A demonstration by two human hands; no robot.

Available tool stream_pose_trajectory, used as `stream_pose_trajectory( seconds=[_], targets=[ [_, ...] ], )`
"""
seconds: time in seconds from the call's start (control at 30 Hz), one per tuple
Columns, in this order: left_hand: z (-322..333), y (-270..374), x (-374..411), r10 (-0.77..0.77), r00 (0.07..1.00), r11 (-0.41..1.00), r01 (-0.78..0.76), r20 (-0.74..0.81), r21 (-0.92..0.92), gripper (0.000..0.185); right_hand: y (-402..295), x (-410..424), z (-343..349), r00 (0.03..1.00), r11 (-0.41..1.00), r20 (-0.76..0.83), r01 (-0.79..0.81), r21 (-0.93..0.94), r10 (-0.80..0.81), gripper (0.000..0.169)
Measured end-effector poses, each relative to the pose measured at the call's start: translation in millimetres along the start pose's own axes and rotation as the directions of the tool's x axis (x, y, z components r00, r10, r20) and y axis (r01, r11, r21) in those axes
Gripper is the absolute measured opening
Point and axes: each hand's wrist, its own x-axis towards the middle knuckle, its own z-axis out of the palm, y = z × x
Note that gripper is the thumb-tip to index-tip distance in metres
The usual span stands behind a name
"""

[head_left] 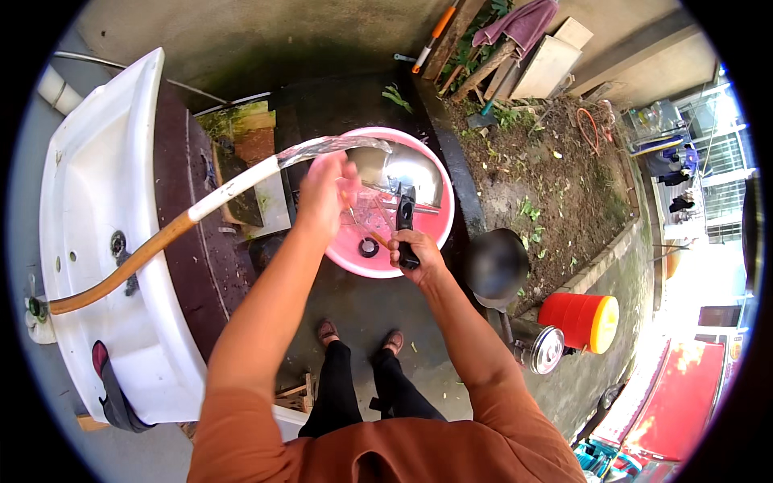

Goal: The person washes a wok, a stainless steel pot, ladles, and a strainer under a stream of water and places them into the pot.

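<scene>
My right hand (pixel 416 253) grips the black handle (pixel 407 226) of what looks like a pan or lid, over a pink plastic basin (pixel 347 264). Near the basin's left rim, my left hand (pixel 329 187) is blurred, with fingers partly spread; whether it holds the thin utensil beside it I cannot tell. A hose (pixel 235 188), brown and then white, ends in a clear part or stream above the basin. A shiny metal vessel or lid (pixel 416 172) lies at the basin's far side. Near my right hand, a small round black piece (pixel 368 247) is in the basin.
A white ceramic sink (pixel 96 175) stands at left, a dark cloth (pixel 118 392) over its edge. To the right are a dark wok or pan (pixel 496 265), a lidded metal pot (pixel 543 349) and a red drink cooler (pixel 574 320). A raised edge (pixel 453 157) borders the soil bed.
</scene>
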Motion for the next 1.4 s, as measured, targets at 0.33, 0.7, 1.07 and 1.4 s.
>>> stream_pose_trajectory(
  seconds=[0.33, 0.7, 1.07, 1.4],
  targets=[
    [31.7, 10.3, 82.9, 0.001, 0.993, 0.823, 0.065, 0.116, -0.565, 0.029, 4.9, -8.6, -31.6, 0.999, 0.994, 0.004, -0.04, 0.099, 0.04, 0.008],
    [-60.1, 29.9, -48.2, 0.245, 0.823, -0.161, -0.488, 0.513, 0.858, 0.034, 20.2, -9.2, -39.3, 0.995, 0.975, 0.1, 0.018, -0.223, 0.005, 0.008],
    [-127.6, 64.8, -255.9, 0.355, 0.928, -0.53, 0.098, 0.116, 0.842, 0.051, 25.9, -24.4, -56.4, 0.979, 0.712, 0.202, 0.128, -0.69, 0.02, 0.017],
    [-127.2, 59.7, -254.1, 0.369, 0.923, -0.533, 0.115, 0.109, 0.838, 0.047, 38.4, -51.0, -85.7, 0.977, 0.766, 0.212, 0.139, -0.628, -0.003, 0.018]
  ],
)
